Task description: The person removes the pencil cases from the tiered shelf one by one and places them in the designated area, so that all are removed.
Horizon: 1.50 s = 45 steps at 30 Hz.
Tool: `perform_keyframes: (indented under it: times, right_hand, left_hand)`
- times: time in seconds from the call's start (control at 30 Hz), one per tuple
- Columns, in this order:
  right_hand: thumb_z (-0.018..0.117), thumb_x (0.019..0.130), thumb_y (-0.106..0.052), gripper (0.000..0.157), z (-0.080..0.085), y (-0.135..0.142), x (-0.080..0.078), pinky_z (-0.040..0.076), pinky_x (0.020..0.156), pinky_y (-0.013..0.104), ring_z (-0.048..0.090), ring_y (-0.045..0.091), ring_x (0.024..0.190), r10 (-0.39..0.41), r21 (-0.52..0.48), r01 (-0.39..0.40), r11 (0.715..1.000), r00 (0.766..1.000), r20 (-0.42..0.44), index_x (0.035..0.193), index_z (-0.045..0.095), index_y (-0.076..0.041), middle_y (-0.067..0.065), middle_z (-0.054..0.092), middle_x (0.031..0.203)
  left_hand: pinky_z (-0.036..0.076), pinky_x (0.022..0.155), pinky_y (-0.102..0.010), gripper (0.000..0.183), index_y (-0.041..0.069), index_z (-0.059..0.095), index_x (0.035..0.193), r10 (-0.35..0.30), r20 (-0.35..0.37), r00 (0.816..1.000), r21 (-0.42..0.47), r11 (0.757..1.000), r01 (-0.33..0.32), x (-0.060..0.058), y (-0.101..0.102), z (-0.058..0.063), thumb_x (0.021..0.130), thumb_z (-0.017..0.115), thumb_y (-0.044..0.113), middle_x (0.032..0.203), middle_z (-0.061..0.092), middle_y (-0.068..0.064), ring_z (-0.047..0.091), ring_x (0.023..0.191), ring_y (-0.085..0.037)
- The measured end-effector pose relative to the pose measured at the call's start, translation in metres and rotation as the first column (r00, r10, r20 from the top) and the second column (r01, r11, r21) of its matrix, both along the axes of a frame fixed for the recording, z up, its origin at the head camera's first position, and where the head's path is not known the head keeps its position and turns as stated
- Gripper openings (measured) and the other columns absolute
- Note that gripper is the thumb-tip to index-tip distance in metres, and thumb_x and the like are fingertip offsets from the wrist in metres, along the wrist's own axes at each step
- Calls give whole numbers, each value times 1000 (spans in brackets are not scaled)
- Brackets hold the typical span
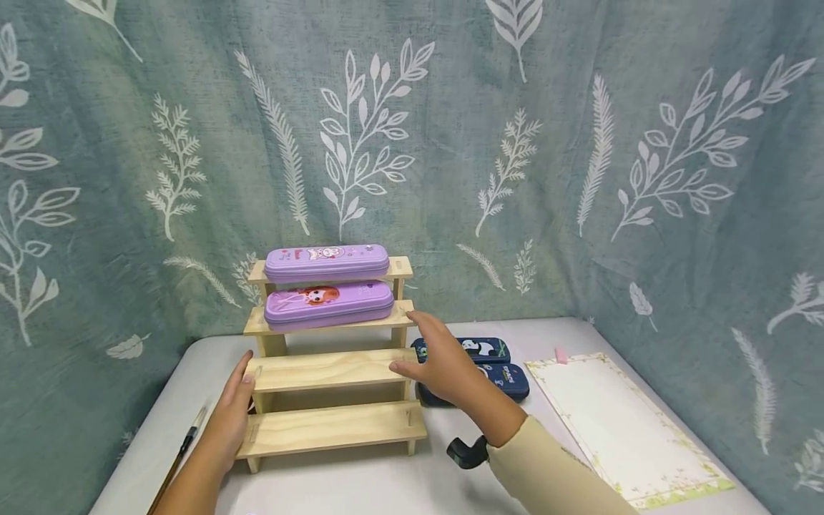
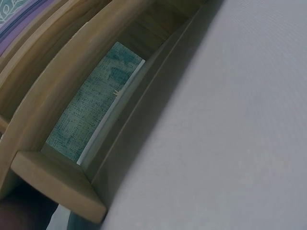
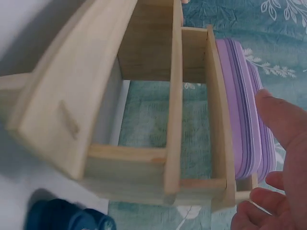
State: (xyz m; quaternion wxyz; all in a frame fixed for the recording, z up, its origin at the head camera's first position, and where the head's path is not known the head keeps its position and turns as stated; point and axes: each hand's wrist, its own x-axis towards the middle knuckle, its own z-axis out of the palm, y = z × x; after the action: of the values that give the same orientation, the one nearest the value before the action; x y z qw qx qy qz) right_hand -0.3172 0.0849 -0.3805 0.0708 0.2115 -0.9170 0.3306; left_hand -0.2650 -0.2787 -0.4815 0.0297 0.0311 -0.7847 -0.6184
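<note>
A stepped wooden rack [image 1: 335, 368] stands on the white table, with bare lower tiers. Two purple pencil cases lie on it: one with a cartoon girl [image 1: 328, 304] on the second tier from the top, another [image 1: 326, 262] on the top tier. Along the rack's left side rests my left hand [image 1: 228, 411], its thumb near the end of a lower board; the left wrist view shows only a dark part of it. My right hand [image 1: 440, 357] is spread beside the rack's right end. In the right wrist view its fingers [image 3: 271, 201] are loosely bent beside the cases.
Two dark blue pencil cases, one with a panda [image 1: 492, 348] and one marked SPACE [image 1: 508, 381], lie right of the rack, partly behind my right hand. Farther right is a floral-bordered sheet [image 1: 618, 422] with a pink piece [image 1: 561, 355] at its edge. A paintbrush [image 1: 187, 440] lies left.
</note>
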Motion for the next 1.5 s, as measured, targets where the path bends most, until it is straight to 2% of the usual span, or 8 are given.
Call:
perform_keyframes:
  times: [0.2, 0.4, 0.63, 0.8, 0.93, 1.23, 1.4, 1.5]
  right_hand:
    - [85, 89, -43, 94, 9, -15, -14, 37, 122, 56, 37, 33, 154, 46, 3, -46, 999, 999, -10, 164, 35, -15, 11, 36, 167]
    - [85, 89, -46, 93, 20, -25, -27, 47, 113, 55, 53, 32, 140, 55, -45, -54, 998, 998, 26, 163, 36, -18, 11, 42, 161]
    - [88, 87, -39, 93, 24, -37, -42, 43, 119, 49, 47, 30, 147, 85, -93, -83, 992, 996, 16, 162, 39, -13, 10, 47, 159]
    - [89, 87, -35, 89, 22, -45, -52, 49, 112, 47, 57, 25, 134, 94, -105, -96, 990, 995, -28, 159, 42, -13, 7, 59, 146]
    - [88, 88, -36, 89, 23, -49, -58, 54, 106, 46, 63, 22, 125, 91, -125, -91, 988, 996, -5, 160, 40, -16, 5, 61, 143]
    - [87, 88, -40, 91, 27, -49, -63, 56, 104, 43, 63, 22, 125, 50, -187, -30, 982, 993, 107, 161, 39, -16, 7, 60, 144]
    - [87, 88, -38, 89, 24, -49, -63, 57, 101, 40, 64, 21, 121, 37, -184, -18, 983, 995, 98, 159, 42, -9, 8, 60, 139]
    - [89, 86, -41, 91, 25, -51, -62, 54, 104, 42, 61, 24, 123, 20, -153, -8, 988, 997, 76, 158, 44, -8, 11, 57, 140]
  left_hand:
    - [-4, 124, -73, 64, 38, -4, 169, -2, -10, 1000, 5, 1000, 2, 1, 0, 1, 112, 20, 55, 177, -10, -9, -11, 161, -43]
    - [-3, 125, -72, 63, 40, -5, 168, 4, -2, 1000, 7, 1000, -4, 0, 1, 1, 112, 20, 55, 177, -9, -8, -10, 161, -42]
    - [-3, 125, -72, 64, 39, -5, 168, 0, 1, 1000, 10, 1000, 0, 1, 1, -1, 112, 20, 56, 177, -10, -8, -11, 161, -42]
    - [-3, 125, -72, 64, 38, -5, 169, -10, 7, 1000, 8, 1000, 10, 3, 0, -4, 112, 19, 55, 177, -10, -8, -10, 161, -43]
    - [-3, 124, -74, 64, 41, -6, 168, -14, -2, 1000, 1, 1000, 14, 2, -1, -3, 111, 19, 57, 177, -11, -7, -11, 161, -44]
    - [-3, 125, -72, 64, 39, -3, 169, 1, -18, 1000, 4, 1000, -1, 0, 1, -2, 112, 21, 57, 177, -8, -8, -9, 162, -41]
    - [-3, 125, -72, 65, 38, -3, 169, 3, -19, 1000, 4, 1000, -3, -1, -1, -3, 111, 21, 57, 177, -7, -8, -9, 162, -42]
    - [-3, 125, -71, 65, 35, -2, 170, 8, -21, 1000, 6, 1000, -8, 0, -1, -3, 112, 20, 56, 177, -6, -8, -8, 162, -40]
